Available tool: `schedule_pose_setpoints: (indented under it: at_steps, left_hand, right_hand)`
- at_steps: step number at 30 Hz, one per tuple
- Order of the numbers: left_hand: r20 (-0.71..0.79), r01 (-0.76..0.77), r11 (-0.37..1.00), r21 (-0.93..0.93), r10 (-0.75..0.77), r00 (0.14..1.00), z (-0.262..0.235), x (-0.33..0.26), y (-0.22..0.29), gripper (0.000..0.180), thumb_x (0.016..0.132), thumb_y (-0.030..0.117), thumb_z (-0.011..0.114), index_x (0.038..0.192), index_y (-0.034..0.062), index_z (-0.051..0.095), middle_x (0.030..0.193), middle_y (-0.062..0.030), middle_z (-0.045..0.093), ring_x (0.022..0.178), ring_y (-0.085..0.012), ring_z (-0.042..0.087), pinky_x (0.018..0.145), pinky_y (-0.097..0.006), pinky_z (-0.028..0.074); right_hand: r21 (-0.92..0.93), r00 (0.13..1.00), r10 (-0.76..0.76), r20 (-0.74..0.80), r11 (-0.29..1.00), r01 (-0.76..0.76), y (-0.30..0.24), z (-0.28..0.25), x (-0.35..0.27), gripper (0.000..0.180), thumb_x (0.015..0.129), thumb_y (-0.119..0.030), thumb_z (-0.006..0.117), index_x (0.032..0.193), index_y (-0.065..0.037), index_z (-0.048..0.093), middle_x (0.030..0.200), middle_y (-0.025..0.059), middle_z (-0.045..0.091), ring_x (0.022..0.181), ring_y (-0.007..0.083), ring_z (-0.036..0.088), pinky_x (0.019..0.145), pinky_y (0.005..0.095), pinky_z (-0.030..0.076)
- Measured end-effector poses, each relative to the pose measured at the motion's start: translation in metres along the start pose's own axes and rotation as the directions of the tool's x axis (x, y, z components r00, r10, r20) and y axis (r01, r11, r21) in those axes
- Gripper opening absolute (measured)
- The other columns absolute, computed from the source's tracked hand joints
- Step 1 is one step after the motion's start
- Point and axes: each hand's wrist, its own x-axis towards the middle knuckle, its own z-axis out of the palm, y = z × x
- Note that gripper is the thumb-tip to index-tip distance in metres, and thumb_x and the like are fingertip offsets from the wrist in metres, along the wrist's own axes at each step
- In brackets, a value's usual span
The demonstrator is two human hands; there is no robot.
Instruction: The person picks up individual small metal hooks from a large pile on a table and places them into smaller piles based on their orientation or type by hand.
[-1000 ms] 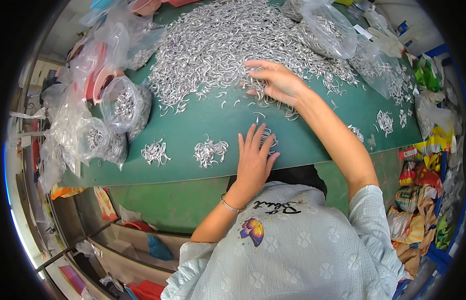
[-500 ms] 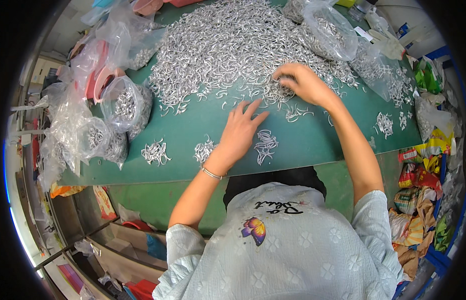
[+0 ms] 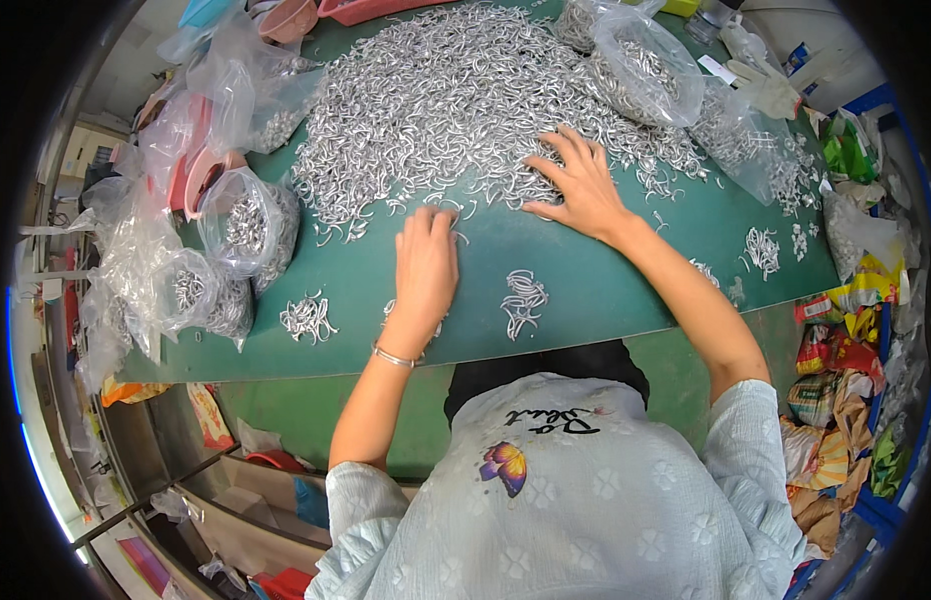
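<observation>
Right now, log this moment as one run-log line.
left hand: flat on green table, fingertips at pile edge | right hand: spread on metal hook pile | small sorted bunch: between forearms

I see a dull green table mat (image 3: 586, 285) under a big heap of shiny silver metal hooks (image 3: 456, 90). My pale blue shirt (image 3: 586, 520) carries a white flower pattern and an orange-and-purple butterfly print (image 3: 506, 467). A silver bangle (image 3: 396, 357) rings my wrist. At the upper left of the frame, pink bowls (image 3: 201, 180) show through clear bags.
</observation>
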Motion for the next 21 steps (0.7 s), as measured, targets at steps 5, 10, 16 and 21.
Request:
schedule_pose_setpoints:
  at_steps: [5, 10, 16, 21]
  left_hand:
    - [0.094, -0.121, 0.957, -0.265, 0.151, 0.984, 0.014, -0.034, 0.057, 0.050, 0.081, 0.013, 0.070, 0.126, 0.0037, 0.051, 0.130, -0.0202, 0.047, 0.122, -0.0398, 0.045, 0.102, -0.047, 0.038]
    - [0.168, -0.120, 0.966, -0.230, 0.160, 0.973, 0.032, -0.063, 0.081, 0.052, 0.081, 0.014, 0.070, 0.128, 0.0038, 0.050, 0.138, -0.0205, 0.040, 0.134, -0.0420, 0.032, 0.109, -0.058, 0.029]
    - [0.121, -0.170, 0.950, -0.264, 0.207, 0.971, 0.045, -0.063, 0.080, 0.032, 0.085, 0.009, 0.064, 0.115, 0.0011, 0.058, 0.126, -0.0183, 0.047, 0.128, -0.0380, 0.040, 0.109, -0.054, 0.032]
    - [0.066, -0.188, 0.934, -0.305, 0.218, 0.974, 0.044, -0.064, 0.080, 0.028, 0.083, 0.004, 0.064, 0.110, 0.0010, 0.059, 0.117, -0.0163, 0.050, 0.121, -0.0357, 0.047, 0.107, -0.052, 0.036]
  right_hand:
    - [0.043, 0.999, -0.002, -0.043, 0.999, 0.004, -0.006, 0.019, 0.000, 0.053, 0.075, -0.046, 0.075, 0.114, -0.014, 0.059, 0.137, 0.0092, 0.044, 0.134, 0.0358, 0.031, 0.106, 0.0539, 0.025]
    - [0.031, 0.996, 0.082, -0.031, 0.996, -0.082, -0.013, -0.013, -0.016, 0.063, 0.068, -0.044, 0.080, 0.123, -0.022, 0.060, 0.136, 0.0094, 0.045, 0.128, 0.0344, 0.039, 0.106, 0.0489, 0.029]
    - [0.142, 0.988, 0.141, -0.070, 0.981, -0.130, -0.032, 0.000, -0.026, 0.049, 0.074, -0.033, 0.078, 0.116, -0.016, 0.061, 0.131, 0.0117, 0.047, 0.120, 0.0349, 0.044, 0.100, 0.0485, 0.034]
    - [0.193, 0.986, 0.040, -0.160, 0.981, -0.009, -0.048, 0.007, -0.013, 0.034, 0.077, -0.020, 0.075, 0.107, -0.011, 0.063, 0.123, 0.0122, 0.050, 0.110, 0.0331, 0.050, 0.090, 0.0436, 0.042]
